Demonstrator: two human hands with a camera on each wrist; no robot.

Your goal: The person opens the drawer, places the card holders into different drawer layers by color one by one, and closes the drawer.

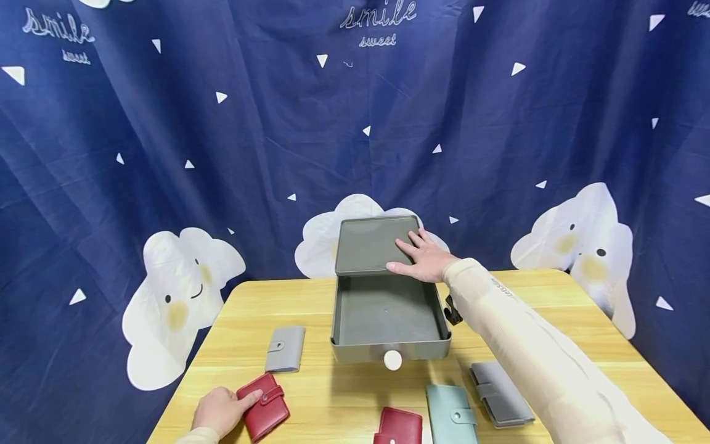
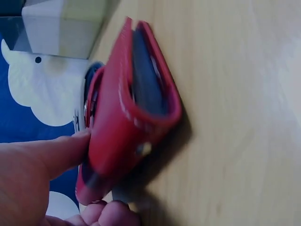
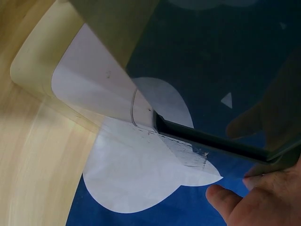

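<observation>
The red wallet (image 1: 269,413), a smooth, leather-like folded rectangle with rounded corners, a strap and a metal snap, is tilted over the pale wood-grain bench (image 1: 313,401), dark leaves showing inside. The left hand (image 1: 218,411) at its left pinches it between thumb and fingers; a small grey card holder (image 1: 288,351) lies just beyond. The right hand (image 1: 426,258), fingers spread and gripping nothing, rests on the glossy, flat-topped grey drawer box (image 1: 363,353) with its round white knob (image 1: 392,360).
</observation>
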